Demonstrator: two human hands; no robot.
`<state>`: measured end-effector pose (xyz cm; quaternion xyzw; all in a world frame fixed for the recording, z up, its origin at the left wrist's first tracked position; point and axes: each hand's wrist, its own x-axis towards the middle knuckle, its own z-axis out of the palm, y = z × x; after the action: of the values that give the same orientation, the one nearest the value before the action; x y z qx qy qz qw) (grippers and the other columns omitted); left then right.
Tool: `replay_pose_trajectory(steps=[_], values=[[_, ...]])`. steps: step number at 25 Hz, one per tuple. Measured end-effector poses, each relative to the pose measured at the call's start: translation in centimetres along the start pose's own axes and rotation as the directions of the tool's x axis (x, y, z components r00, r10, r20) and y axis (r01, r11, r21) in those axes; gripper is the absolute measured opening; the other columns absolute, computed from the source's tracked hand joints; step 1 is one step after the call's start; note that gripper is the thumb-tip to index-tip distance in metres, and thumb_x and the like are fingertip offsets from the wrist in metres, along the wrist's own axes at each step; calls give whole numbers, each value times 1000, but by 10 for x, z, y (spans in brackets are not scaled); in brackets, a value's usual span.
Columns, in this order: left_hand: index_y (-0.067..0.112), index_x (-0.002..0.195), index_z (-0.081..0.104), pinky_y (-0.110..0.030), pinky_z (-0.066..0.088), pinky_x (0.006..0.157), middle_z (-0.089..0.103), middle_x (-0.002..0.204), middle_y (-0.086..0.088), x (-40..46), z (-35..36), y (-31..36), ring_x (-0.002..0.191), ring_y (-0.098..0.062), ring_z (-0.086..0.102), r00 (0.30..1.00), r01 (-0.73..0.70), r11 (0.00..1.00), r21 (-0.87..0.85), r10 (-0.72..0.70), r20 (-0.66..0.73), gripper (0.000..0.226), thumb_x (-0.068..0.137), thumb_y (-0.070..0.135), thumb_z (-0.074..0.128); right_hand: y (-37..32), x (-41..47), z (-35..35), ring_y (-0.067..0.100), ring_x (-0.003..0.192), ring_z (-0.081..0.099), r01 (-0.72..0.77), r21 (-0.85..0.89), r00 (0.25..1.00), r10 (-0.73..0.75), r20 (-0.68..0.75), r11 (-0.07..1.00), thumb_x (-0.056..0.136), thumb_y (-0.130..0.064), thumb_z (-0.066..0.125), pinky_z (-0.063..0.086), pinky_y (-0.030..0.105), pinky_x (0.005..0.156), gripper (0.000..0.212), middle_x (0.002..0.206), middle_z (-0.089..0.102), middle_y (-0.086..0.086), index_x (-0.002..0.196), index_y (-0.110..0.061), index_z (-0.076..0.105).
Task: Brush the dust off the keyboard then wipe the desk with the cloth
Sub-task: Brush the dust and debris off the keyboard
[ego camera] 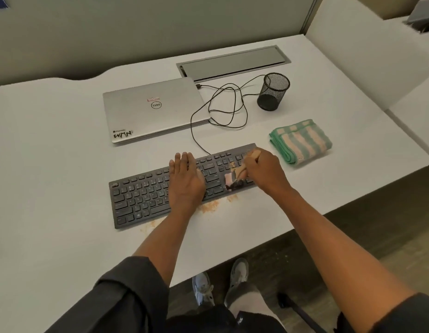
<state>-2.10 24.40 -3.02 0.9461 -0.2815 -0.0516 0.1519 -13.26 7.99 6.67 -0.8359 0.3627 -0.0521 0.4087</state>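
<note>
We see the black keyboard (160,188) lying slantwise on the white desk (52,176), orange dust (210,207) along its near edge. Our left hand (186,179) lies flat on the keys, fingers straight; our right hand (264,170) grips a wooden-handled brush (237,176), bristles on the right-hand keys. The folded green-striped cloth (301,141) sits just right. Behind, the keyboard's cable (223,109) loops between a closed Dell laptop (153,108) and a mesh pen cup (273,91); what it holds we cannot tell.
</note>
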Motion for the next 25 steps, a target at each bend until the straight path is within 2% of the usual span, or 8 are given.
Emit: replay_pose_trajectory(steps=[2,7,12,16,21,23,25], values=[[1,159,16,-44,1,128,19,166,-18,0,-1,0,156,-30,7,1000,3,1000,-8,-3,1,61,104,26,28,-5,-3,6,13,71,71,13,29,1000,-13,15,1000,95,-25,46,53,31,70,25,67,74,-1,84,-14,65],[0,157,20,-44,1,127,22,165,-17,0,-3,2,155,-31,8,1000,-2,1000,-15,2,-4,59,104,25,28,-11,-4,6,19,68,68,11,-87,999,-7,52,996,92,-19,44,58,44,73,29,63,71,0,77,-9,67],[1,157,19,-44,1,127,22,165,-17,0,-2,0,155,-31,8,1000,0,1000,-7,0,-5,59,104,25,27,-17,-1,15,21,74,69,88,-7,996,-87,36,996,96,-25,43,58,44,75,27,72,71,2,83,-12,63],[1,158,19,-44,1,127,22,165,-17,1,-1,0,155,-31,8,1000,4,1000,-15,-4,-14,59,105,26,29,-12,-4,11,25,71,67,114,-166,992,-104,71,980,93,-21,43,57,46,72,29,69,69,6,78,-10,64],[1,158,18,-44,2,128,21,165,-17,1,0,0,155,-31,8,1000,8,1000,-5,-8,-5,60,105,27,28,-8,-15,5,20,71,68,184,-67,979,-177,97,981,95,-25,46,57,43,70,21,70,70,1,82,-19,61],[1,158,17,-44,2,128,21,165,-17,1,-1,1,155,-31,7,1000,8,1000,-3,-8,0,60,105,26,28,1,-22,3,23,69,66,208,-122,978,-201,63,971,96,-22,46,56,44,65,20,70,68,3,81,-18,58],[1,158,16,-43,0,127,19,166,-17,1,-1,1,156,-30,6,1000,10,1000,-3,-10,4,60,105,26,28,9,-26,-2,27,67,64,200,-178,977,-209,-32,964,98,-21,45,53,42,60,20,70,66,5,83,-15,57]])
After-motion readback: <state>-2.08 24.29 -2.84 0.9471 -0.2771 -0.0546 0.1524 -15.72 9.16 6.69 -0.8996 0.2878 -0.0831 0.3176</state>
